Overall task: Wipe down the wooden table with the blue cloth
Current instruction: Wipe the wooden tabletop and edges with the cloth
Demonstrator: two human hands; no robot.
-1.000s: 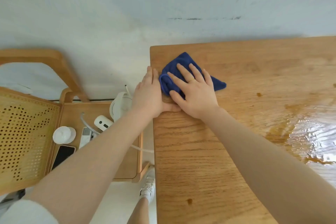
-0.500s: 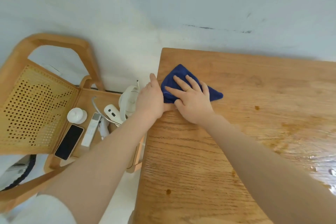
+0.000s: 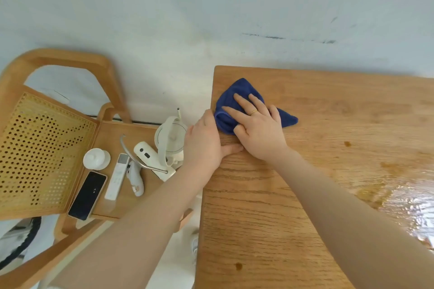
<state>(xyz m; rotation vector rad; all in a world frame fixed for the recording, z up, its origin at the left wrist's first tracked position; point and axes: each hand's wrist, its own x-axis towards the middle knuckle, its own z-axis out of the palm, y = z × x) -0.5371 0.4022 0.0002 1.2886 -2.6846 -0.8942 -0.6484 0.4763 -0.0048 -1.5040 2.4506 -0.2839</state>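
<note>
Furthest from the table [image 3: 305,195], on its left, a wooden chair [image 3: 58,61] with a woven cane back serves as a shelf. On its seat, going toward the table, lie a small white round lid-like thing [image 3: 96,158], a black phone [image 3: 87,195] near the seat's front edge, a slim white remote [image 3: 117,177], a white handheld device [image 3: 146,152] and a white kettle [image 3: 170,138], the last nearest the table's left edge. A thin metal rod [image 3: 138,159] curves across these last pieces.

Next comes the left hand [image 3: 204,141], set at the table's left edge with its fingers straight and held together; the fingers lie along the edge, just beside the blue cloth [image 3: 234,103], and the thumb reaches out flat onto the wood. It grasps nothing.

Just inside that edge, near the table's far left corner, the cloth is bunched into a rough triangle, one tip pointing to the wall and another pointing right. The right hand [image 3: 258,129] lies flat on top of it, fingers spread and straight, pressing it to the wood rather than gripping it; a thin ring shows on one finger. The base of this hand touches the left thumb.

Further right, the tabletop bears a few small dark spots, and toward its right side a wet, shiny patch [image 3: 408,206] catches the light.
</note>
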